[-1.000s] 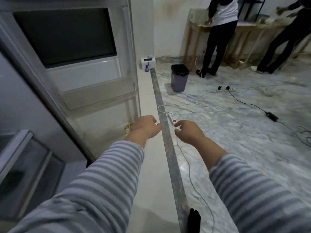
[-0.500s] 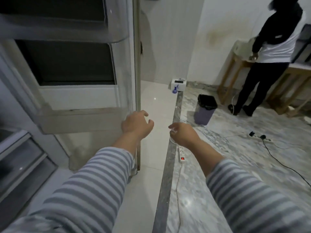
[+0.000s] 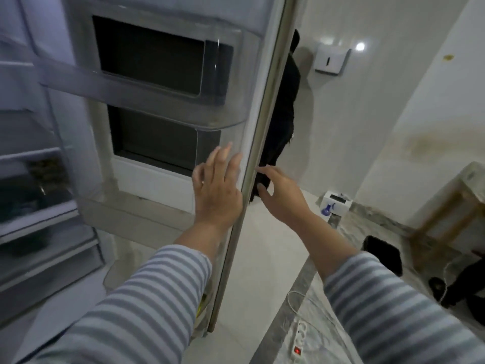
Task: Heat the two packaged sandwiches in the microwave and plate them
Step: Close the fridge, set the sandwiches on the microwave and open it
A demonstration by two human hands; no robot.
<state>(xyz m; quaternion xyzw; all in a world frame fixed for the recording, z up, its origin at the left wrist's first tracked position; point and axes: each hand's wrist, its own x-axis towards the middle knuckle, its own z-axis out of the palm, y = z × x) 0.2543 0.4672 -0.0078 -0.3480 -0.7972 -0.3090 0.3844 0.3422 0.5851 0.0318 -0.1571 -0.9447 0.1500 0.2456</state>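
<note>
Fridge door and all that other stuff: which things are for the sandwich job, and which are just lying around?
For the job: fridge door, left hand, right hand.
Just lying around: power strip, black bin, wall dispenser, white box.

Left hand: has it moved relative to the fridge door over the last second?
Yes. The left hand has risen from near the bottom of the fridge door to beside the lower of its two dark panels, fingers now spread open against the door's inner edge.

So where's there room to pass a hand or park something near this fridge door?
The upper door bin looks bare, as does the white floor strip between the door edge and the marble step. It is tight at that edge: left hand on the inside, right hand outside.
</note>
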